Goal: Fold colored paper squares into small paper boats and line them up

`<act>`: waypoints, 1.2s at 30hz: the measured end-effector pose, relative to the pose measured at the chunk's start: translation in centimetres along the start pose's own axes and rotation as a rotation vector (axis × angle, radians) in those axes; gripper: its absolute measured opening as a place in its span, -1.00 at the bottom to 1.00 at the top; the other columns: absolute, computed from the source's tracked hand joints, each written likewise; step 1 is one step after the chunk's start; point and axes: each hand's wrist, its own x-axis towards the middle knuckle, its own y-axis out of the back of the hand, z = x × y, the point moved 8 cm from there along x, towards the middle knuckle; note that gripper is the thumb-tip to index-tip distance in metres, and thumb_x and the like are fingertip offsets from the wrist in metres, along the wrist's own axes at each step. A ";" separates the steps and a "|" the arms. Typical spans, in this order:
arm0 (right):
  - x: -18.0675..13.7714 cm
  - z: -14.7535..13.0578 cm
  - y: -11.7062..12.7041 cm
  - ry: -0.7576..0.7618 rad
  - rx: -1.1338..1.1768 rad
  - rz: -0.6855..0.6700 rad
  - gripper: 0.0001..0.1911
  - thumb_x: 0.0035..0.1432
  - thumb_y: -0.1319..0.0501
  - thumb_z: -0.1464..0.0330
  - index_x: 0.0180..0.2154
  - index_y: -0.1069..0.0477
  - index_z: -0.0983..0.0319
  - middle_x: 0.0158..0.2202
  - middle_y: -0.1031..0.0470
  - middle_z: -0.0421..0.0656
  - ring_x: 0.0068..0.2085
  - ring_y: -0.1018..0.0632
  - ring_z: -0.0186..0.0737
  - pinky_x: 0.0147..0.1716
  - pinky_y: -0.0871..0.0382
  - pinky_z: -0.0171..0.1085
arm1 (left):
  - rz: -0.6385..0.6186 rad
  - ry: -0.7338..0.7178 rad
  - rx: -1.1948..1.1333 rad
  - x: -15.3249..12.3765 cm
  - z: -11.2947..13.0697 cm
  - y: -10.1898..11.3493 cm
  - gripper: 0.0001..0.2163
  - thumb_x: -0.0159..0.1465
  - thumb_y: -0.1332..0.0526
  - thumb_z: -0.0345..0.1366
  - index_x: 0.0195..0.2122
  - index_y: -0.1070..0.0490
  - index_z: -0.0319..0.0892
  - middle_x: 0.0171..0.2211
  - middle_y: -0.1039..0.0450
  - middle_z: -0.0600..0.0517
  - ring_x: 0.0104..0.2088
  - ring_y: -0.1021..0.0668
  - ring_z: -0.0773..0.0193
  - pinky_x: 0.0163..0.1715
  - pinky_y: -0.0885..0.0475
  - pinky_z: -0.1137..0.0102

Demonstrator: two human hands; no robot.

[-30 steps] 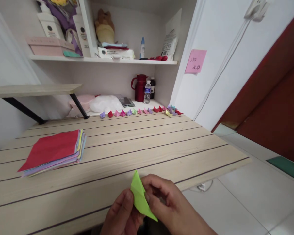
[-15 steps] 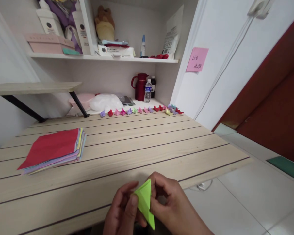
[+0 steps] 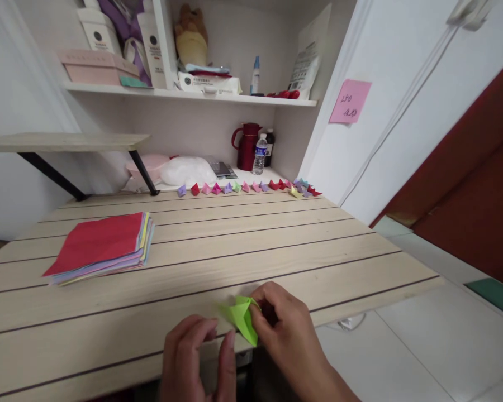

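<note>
A lime-green folded paper (image 3: 243, 319), with pointed corners standing out, is pinched at its right side by my right hand (image 3: 287, 329). Its left corner is blurred. The paper is just above the near edge of the wooden table (image 3: 218, 251). Just left of it, my left hand (image 3: 193, 357) is apart from the paper, thumb and fingers spread with nothing between them. Farther off, a row of small folded paper boats (image 3: 216, 188) in several colours runs along the table's back edge.
A stack of coloured paper squares (image 3: 104, 240), red on top, lies on the left of the table. Behind the row stand a dark red jug (image 3: 248, 146) and a water bottle (image 3: 260, 155). A small raised shelf (image 3: 67, 142) on black legs is at the back left.
My left hand has let go of the green paper and moved left, its fingers opening. My right hand still holds the paper, now turned and more spread out. The view has shifted slightly.
</note>
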 end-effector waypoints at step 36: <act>-1.2 0.2 2.3 0.333 -0.314 -0.456 -0.58 0.34 -0.21 0.34 0.20 -0.36 0.08 0.15 -0.46 -0.09 0.12 -0.44 -0.03 0.12 -0.37 0.01 | -0.532 -0.731 0.462 -2.9 -0.5 -4.1 -0.67 0.39 -0.03 -0.29 0.10 -0.45 0.02 -0.03 -0.54 0.10 -0.08 -0.47 0.19 -0.04 -0.29 0.27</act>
